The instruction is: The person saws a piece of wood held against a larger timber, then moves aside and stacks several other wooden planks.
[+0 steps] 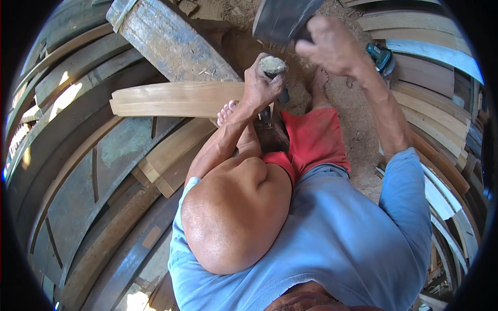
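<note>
My left hand (259, 85) is wrapped around an upright chisel (272, 64), whose battered, pale, round top shows above the fist. Its lower part is mostly hidden below the hand. Raised to the upper right, my right hand (334, 47) grips a mallet (282, 22) with a broad dark head, partly cut off by the picture's top edge and apart from the chisel. A pale wooden board (171, 99) reaches from the left to beneath my left hand. The toes of my left foot (226, 112) rest at the board's near edge.
A thick, scuffed beam (168, 41) lies beyond the board. Curved planks (67, 88) are stacked along the left, and more timber (423, 72) lines the right. A teal power tool (381, 58) lies at the right. Shavings and dust cover the ground (358, 124).
</note>
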### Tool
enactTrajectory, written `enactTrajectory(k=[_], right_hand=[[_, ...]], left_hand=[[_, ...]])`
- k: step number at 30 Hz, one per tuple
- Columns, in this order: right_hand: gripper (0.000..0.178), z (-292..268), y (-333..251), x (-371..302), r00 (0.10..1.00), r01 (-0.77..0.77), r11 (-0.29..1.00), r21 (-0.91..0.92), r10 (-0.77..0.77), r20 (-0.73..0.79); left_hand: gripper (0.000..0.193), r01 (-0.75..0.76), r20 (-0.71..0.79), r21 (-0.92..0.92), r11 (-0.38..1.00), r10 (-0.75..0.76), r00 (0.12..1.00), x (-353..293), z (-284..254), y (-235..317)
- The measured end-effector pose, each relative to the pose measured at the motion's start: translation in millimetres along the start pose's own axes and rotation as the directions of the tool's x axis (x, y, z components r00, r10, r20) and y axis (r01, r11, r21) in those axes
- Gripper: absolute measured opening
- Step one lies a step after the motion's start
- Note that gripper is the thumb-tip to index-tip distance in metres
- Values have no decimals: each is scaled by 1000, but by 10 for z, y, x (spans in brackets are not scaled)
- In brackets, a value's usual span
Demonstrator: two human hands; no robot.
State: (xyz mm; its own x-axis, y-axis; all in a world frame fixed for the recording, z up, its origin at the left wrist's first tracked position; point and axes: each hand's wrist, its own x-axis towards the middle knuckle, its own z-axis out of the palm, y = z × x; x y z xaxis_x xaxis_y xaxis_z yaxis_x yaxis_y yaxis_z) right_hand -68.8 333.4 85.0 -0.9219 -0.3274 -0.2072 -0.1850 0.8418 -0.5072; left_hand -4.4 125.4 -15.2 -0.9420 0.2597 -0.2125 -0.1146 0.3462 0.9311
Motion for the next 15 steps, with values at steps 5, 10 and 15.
enactTrajectory(k=[5, 10, 15], right_hand=[[25, -448, -138, 79, 966, -141, 922, 361, 208, -153], [30, -325, 25, 41, 988, -120, 973, 198, 137, -75], [34, 76, -78, -161, 999, 54, 989, -139, -54, 3]], left_hand=[[18, -39, -60, -200, 979, 28, 998, 57, -24, 70], [20, -70, -62, -64, 995, 66, 996, 144, -56, 215], [23, -285, -6, 39, 958, 285, 959, 82, -12, 160]])
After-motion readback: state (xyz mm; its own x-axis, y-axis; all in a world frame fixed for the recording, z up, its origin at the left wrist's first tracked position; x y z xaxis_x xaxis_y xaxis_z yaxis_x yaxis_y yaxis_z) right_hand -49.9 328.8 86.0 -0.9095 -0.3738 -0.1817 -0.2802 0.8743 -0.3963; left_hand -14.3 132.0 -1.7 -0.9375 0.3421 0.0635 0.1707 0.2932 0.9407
